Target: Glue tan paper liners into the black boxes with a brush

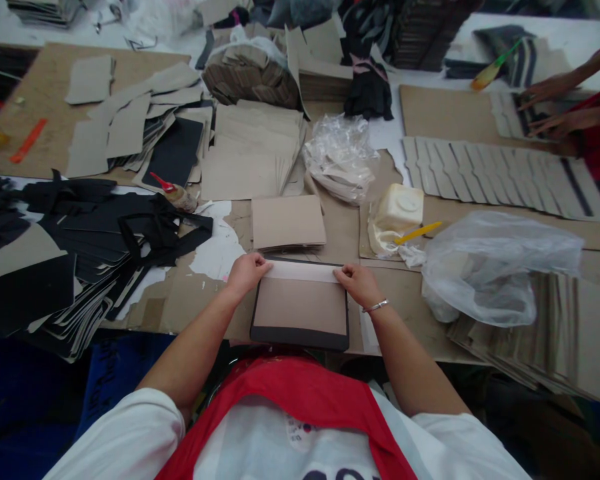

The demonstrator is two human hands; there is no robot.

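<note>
A whitish strip (304, 271) lies across the top of a tan board (301, 307), which rests on a black panel (300, 337) at the table's front edge. My left hand (249, 272) pinches the strip's left end between thumb and fingers. At the right end, my right hand (361, 283) holds the strip the same way, a bracelet on its wrist. Just beyond the panel sits a small stack of tan boards (289, 221). The undersides of both hands are hidden.
Black pieces (100, 227) heap up at left beside a red-tipped glue bottle (175, 192). A white container (399, 208), a yellow stick (419, 232) and a plastic bag (500, 260) lie to the right. A co-worker's hands (550, 110) handle pieces at far right.
</note>
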